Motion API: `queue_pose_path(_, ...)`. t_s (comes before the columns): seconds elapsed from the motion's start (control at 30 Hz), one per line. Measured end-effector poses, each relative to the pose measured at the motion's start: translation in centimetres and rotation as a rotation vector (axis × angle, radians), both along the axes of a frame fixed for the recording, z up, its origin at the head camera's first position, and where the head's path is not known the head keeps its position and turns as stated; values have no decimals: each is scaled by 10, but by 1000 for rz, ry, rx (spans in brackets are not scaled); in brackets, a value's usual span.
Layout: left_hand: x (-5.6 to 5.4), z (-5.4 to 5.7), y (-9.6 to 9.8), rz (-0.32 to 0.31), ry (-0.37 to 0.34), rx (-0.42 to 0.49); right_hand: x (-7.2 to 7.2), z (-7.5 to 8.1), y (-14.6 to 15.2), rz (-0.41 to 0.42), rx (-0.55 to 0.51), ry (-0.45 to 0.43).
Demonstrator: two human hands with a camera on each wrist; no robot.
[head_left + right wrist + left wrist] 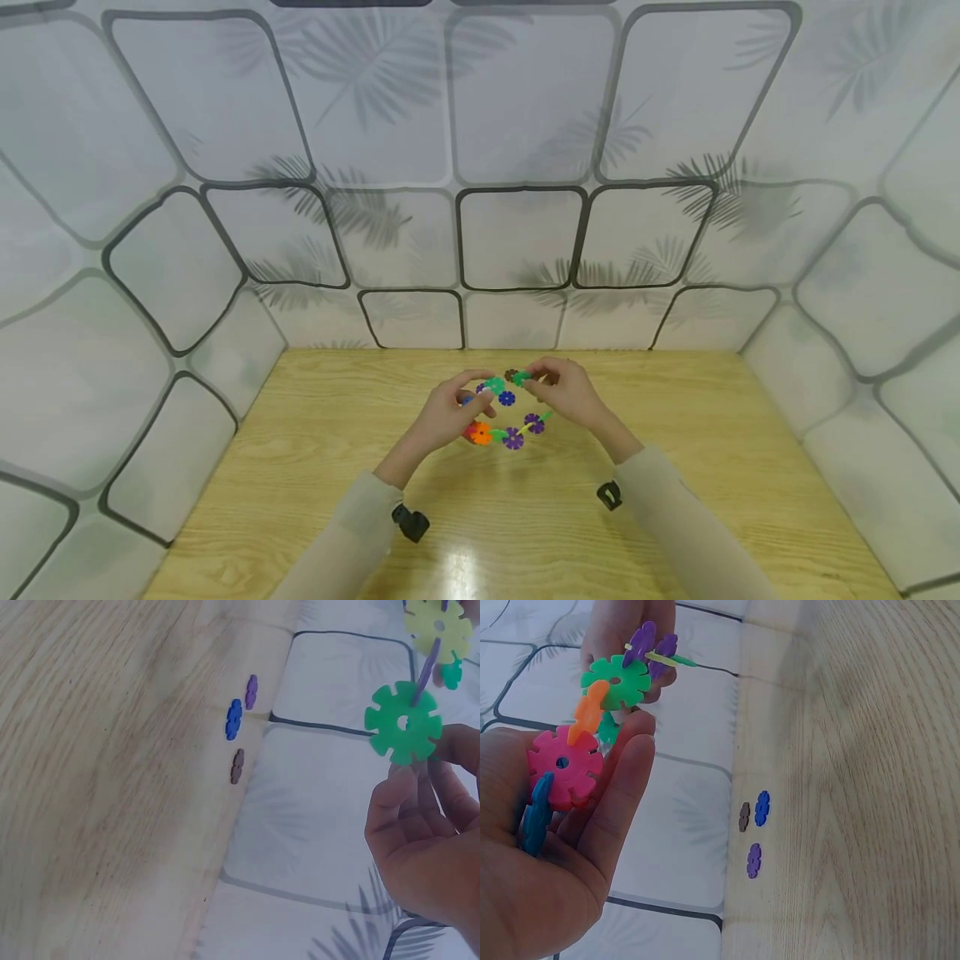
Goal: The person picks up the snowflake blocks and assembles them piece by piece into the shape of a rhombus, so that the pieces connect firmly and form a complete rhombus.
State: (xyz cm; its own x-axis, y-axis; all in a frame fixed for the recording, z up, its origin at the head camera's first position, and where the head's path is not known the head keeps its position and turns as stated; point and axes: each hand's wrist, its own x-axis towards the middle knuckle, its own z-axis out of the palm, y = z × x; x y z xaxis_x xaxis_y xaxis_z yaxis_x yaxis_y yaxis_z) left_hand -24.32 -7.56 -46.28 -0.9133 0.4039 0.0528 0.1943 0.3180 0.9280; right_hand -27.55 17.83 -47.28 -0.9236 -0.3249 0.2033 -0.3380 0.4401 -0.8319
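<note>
A chain of slotted, flower-shaped plastic discs is held up above the table. My left hand (453, 408) grips it, with a pink disc (564, 766) and a blue disc (537, 816) against the palm. From there run an orange disc (481, 433), a green disc (616, 681), purple discs (513, 438) and a yellow disc (439, 626), up to a green end disc (403, 722). Another green disc (494, 385) shows at the left fingertips. My right hand (566, 392) pinches a small green disc (521, 378); how it joins the chain is unclear.
Loose on the wooden table (675, 467) lie a brown disc (238, 766), a blue disc (234, 720) and a purple disc (251, 691), close to the back edge. A patterned white wall (517, 237) stands behind and at both sides.
</note>
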Motion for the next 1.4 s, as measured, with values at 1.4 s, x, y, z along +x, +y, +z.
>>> queue_pose_path(1.4,2,4,3,-11,-1,4,17,19,-9,62,52,93)
